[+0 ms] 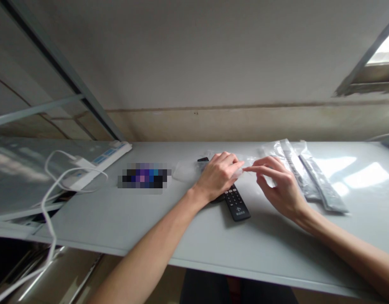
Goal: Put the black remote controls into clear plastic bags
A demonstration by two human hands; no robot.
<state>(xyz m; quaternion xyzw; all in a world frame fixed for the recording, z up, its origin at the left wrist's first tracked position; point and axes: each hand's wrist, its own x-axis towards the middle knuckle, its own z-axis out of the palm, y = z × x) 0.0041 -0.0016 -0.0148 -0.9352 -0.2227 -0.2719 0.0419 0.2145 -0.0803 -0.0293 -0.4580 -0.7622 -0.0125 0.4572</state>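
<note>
On the smooth grey tabletop (194, 247), a black remote control with rows of buttons (237, 207) lies partly under my left hand (218, 175), whose fingers curl over crinkled clear plastic film (238, 171), though I cannot tell how firmly they grip it. My right hand (281, 185) is loosely open, its index fingertip at the film's edge. I judge that a sharp tug there could make the slippery film slide free, or my resting left hand could nudge the remote askew.
</note>
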